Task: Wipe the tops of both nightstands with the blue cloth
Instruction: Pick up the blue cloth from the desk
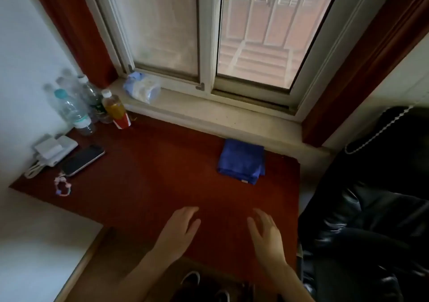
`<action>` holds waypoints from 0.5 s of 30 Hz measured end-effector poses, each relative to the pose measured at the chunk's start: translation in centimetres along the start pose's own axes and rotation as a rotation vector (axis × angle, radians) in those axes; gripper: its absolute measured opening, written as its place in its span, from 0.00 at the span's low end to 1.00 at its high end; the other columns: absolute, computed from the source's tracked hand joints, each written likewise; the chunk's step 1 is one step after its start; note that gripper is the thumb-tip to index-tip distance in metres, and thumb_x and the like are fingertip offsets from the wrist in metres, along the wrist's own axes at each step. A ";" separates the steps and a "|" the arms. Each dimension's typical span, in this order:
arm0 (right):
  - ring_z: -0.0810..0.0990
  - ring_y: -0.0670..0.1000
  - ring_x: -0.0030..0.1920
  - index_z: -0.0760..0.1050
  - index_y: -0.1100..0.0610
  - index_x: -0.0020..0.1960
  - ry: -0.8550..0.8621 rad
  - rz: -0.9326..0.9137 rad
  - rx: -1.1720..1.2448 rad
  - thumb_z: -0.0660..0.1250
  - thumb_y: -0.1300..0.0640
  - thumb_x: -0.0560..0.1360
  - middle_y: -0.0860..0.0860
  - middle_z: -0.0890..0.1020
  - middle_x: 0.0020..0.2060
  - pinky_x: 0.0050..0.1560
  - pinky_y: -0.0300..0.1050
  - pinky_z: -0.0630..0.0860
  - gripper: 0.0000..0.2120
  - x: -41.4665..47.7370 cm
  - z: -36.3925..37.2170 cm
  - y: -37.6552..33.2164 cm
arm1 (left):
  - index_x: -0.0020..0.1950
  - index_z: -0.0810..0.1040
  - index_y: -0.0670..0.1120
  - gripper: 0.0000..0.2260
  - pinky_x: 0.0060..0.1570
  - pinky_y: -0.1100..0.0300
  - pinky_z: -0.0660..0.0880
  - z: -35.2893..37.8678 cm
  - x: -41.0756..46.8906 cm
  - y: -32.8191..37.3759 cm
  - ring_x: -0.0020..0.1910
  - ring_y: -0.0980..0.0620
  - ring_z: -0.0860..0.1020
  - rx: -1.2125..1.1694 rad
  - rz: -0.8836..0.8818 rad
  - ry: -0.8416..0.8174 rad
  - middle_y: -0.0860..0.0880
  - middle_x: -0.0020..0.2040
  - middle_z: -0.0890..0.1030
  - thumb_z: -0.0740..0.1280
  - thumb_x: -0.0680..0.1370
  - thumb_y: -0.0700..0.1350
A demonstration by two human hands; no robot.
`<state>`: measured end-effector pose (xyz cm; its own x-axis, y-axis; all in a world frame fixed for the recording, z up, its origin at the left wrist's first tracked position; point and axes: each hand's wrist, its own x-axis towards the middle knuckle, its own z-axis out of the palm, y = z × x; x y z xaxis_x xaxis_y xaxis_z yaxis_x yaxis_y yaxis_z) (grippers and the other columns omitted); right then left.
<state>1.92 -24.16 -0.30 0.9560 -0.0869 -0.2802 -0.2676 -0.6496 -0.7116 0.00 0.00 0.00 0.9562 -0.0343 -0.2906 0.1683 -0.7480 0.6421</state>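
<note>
A folded blue cloth (241, 161) lies at the far right of the reddish-brown nightstand top (162, 174), close to the window sill. My left hand (178, 229) hovers over the near edge of the top, fingers relaxed and empty. My right hand (267, 234) is beside it to the right, also with loose fingers and holding nothing. Both hands are well short of the cloth.
Several plastic bottles (76, 109) and a red cup (121, 121) stand at the far left corner. A phone (82, 160), a white charger (54, 149) and a small bracelet (62, 186) lie at the left. A black jacket (371, 208) hangs right; a bed edge (41, 243) lies left.
</note>
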 end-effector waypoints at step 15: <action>0.64 0.62 0.70 0.54 0.50 0.78 0.117 0.051 -0.367 0.57 0.40 0.79 0.58 0.62 0.75 0.66 0.58 0.70 0.32 21.5 2.4 -0.9 | 0.77 0.59 0.48 0.25 0.75 0.51 0.55 1.0 21.5 -2.9 0.77 0.46 0.56 0.362 0.203 0.105 0.45 0.77 0.61 0.57 0.81 0.53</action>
<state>22.47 -23.68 -7.22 0.9556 -0.1975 -0.2186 -0.2743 -0.8674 -0.4152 19.83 0.72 -8.81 0.9837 -0.1512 -0.0976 -0.1031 -0.9179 0.3833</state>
